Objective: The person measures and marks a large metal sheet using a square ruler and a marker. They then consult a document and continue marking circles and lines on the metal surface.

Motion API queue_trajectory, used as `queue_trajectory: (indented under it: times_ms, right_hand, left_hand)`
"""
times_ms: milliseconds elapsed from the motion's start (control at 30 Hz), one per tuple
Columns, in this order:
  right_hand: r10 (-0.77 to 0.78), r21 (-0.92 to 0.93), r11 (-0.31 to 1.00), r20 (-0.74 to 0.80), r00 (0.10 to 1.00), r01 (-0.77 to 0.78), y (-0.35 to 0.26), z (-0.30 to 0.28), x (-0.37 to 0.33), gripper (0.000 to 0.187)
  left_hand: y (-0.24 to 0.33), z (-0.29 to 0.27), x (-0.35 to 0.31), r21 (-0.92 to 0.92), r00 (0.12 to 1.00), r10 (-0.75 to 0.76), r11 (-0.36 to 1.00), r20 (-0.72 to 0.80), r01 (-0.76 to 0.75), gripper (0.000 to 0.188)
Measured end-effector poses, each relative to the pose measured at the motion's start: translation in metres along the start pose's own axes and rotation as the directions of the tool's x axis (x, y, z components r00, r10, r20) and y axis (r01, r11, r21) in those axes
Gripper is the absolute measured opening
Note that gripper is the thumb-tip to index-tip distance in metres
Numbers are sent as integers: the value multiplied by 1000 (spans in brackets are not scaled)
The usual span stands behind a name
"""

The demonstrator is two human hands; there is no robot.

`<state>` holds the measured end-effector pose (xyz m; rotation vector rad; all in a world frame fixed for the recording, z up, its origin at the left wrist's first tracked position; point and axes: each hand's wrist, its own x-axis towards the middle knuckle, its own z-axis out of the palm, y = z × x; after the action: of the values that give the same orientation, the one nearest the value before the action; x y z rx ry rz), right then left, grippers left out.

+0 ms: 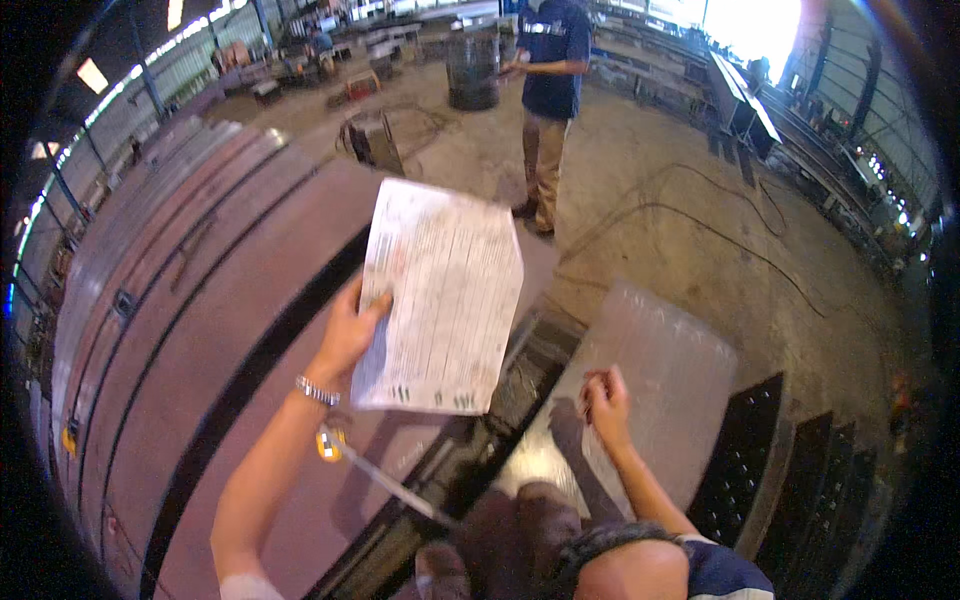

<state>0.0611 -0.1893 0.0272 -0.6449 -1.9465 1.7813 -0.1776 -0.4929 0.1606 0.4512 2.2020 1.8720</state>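
Observation:
My left hand (355,335), with a metal-banded wrist watch (318,391), grips the left edge of a creased white printed sheet (450,290), thumb on top. The sheet is held up above a reddish-brown steel plate (270,300). Beneath my forearm, a yellow tape measure (331,443) lies on the plate with its blade drawn out toward the lower middle. My right hand does not show. Close by at the lower right, a person in a navy sleeve (735,572) reaches a half-curled hand (608,405) over a grey metal sheet (660,350); their head is at the lower edge.
Ahead stands another person in a dark shirt (553,60) and tan trousers, near a dark drum (473,74). Cables (720,225) trail across the concrete floor. Dark perforated steel pieces (740,445) stand at right. Steel beams (740,95) are stacked farther back.

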Motion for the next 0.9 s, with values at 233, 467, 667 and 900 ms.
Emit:
queue_trajectory:
  times_ms: [233, 467, 667, 900]
  right_hand:
    - [-75, -292, 956, -284, 956, -11, -122, -38, -108, 12]
    - [-407, -564, 819, -444, 798, 104, -240, -69, -238, 13]
    - [-410, -665, 744, -376, 831, 67, -319, -42, -259, 10]
    - [-221, -745, 667, -187, 957, 8, -309, 10, -153, 22]
  left_hand:
    - [-28, -19, -14, -347, 985, -129, 924, 117, 162, 50]
    - [-47, -9, -5, -573, 927, -15, 783, 374, 244, 49]
    - [-24, -8, 2, -565, 841, 64, 767, 538, 303, 51]
    - [-5, -22, -11, -486, 769, 36, 793, 638, 367, 47]
